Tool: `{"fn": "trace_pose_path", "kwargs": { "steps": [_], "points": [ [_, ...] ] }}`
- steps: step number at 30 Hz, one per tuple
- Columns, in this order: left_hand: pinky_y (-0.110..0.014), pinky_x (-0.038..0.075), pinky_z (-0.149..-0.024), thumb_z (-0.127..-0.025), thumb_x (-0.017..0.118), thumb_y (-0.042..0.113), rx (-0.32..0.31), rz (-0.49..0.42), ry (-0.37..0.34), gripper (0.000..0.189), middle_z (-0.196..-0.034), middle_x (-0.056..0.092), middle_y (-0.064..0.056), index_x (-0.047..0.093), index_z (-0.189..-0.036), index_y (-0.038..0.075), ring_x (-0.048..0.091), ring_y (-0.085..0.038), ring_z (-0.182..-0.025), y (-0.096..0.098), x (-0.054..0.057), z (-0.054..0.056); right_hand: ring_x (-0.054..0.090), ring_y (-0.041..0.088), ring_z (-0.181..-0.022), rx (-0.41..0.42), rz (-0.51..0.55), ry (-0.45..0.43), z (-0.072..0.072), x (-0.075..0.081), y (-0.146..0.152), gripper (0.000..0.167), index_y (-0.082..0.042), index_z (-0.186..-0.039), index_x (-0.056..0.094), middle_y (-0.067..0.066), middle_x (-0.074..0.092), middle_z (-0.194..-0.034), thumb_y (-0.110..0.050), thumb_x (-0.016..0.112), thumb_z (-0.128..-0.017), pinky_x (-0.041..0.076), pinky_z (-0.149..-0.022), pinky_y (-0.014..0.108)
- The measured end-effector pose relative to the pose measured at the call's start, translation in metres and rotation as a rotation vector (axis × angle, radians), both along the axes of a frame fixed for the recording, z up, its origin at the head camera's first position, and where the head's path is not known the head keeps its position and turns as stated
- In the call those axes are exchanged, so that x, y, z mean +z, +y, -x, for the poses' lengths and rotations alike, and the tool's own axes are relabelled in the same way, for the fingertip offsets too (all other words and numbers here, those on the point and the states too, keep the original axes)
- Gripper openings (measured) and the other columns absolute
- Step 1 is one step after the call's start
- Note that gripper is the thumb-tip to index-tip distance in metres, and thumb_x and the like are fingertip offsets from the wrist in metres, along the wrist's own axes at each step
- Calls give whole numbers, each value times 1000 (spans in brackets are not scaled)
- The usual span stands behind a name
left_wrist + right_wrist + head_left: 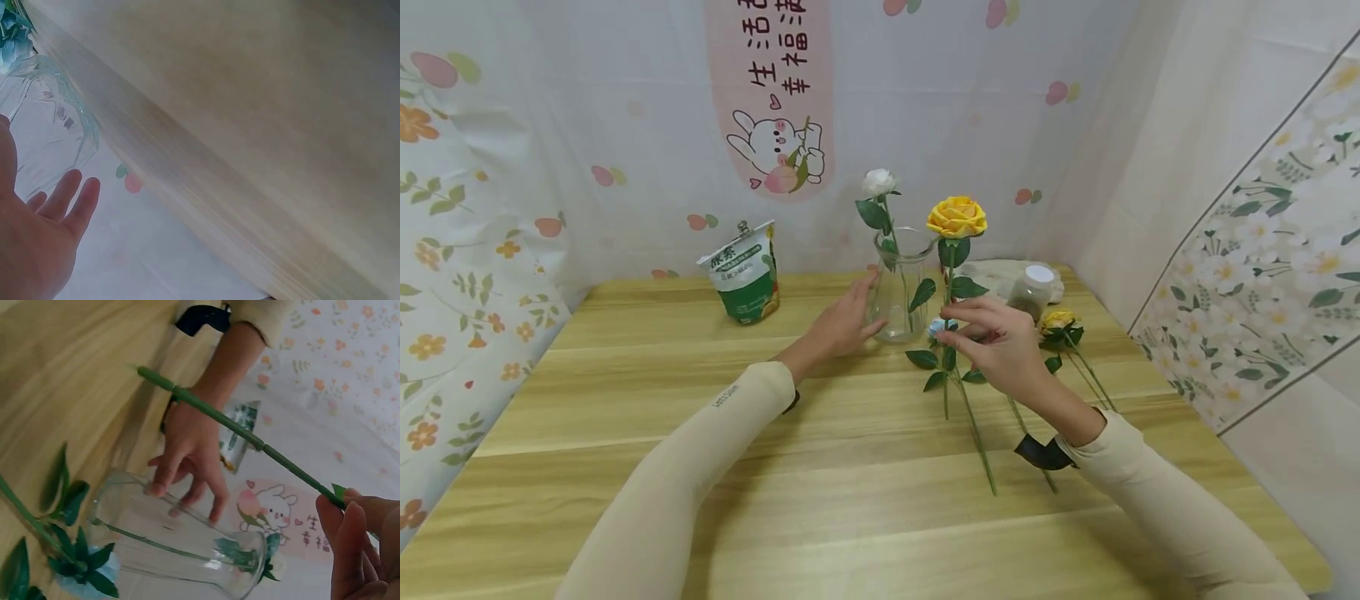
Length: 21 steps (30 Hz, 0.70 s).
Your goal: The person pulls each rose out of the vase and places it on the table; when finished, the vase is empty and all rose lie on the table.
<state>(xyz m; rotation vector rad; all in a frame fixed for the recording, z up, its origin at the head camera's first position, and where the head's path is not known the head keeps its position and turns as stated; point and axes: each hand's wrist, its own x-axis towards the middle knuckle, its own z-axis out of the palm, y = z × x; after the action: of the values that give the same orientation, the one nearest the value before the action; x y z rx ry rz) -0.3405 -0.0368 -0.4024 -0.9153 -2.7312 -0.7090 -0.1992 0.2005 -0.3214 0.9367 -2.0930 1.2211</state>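
My right hand pinches the green stem of a yellow rose between thumb and fingers, holding it upright just right of a clear glass vase. In the right wrist view the stem slants down with its cut end free. A white rose stands inside the vase, its bloom above the rim. At the vase's left side is my left hand, thumb in front and fingers spread toward the back. Its fingers look fairly straight in the left wrist view.
A light blue flower lies on the table, right of the vase. Farther right are another yellow rose, lying down, and a jar with a white lid. A green and white pouch, clipped at the top, stands at back left.
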Motion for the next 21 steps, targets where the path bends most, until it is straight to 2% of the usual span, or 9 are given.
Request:
{"fn": "trace_pose_path", "kwargs": {
  "steps": [6, 12, 15, 17, 21],
  "points": [
    [-50, 54, -86, -98, 63, 35, -2, 10, -1, 87, -158, 26, -19, 7, -159, 9, 55, -40, -121, 1, 2, -1, 65, 6, -59, 0, -23, -158, -12, -7, 4, 31, 4, -110, 74, 15, 68, -106, 7, 77, -80, 47, -40, 23],
    [-50, 51, -93, -98, 64, 34, -18, 20, 9, 87, -159, 24, -18, 8, -158, 9, 49, -39, -129, 3, 0, 1, 57, 8, -46, -37, -84, -318, -20, -19, 5, 28, -2, -111, 75, 11, 70, -102, -4, 78, -83, 47, -38, 27],
    [-50, 50, -95, -98, 63, 35, -19, 16, 21, 85, -157, 28, -19, 9, -158, 8, 50, -39, -127, 3, -1, 0, 63, 12, -51, -26, -68, -447, -22, -24, 3, 26, -3, -111, 75, 14, 69, -103, -5, 77, -85, 45, -37, 29],
    [-50, 51, -93, -98, 64, 35, -13, 11, 32, 85, -155, 30, -19, 10, -158, 8, 53, -39, -124, 2, -2, 0, 68, 14, -57, -19, -59, -513, -23, -27, 1, 25, -4, -110, 75, 16, 69, -104, -5, 77, -85, 44, -36, 30],
    [-50, 53, -88, -98, 63, 37, -7, 8, 31, 84, -156, 30, -17, 10, -158, 10, 55, -38, -121, 0, -2, 0, 70, 19, -59, -16, -79, -568, -23, -33, -3, 24, -5, -109, 76, 16, 70, -106, -7, 77, -85, 44, -35, 31]
  ]
}}
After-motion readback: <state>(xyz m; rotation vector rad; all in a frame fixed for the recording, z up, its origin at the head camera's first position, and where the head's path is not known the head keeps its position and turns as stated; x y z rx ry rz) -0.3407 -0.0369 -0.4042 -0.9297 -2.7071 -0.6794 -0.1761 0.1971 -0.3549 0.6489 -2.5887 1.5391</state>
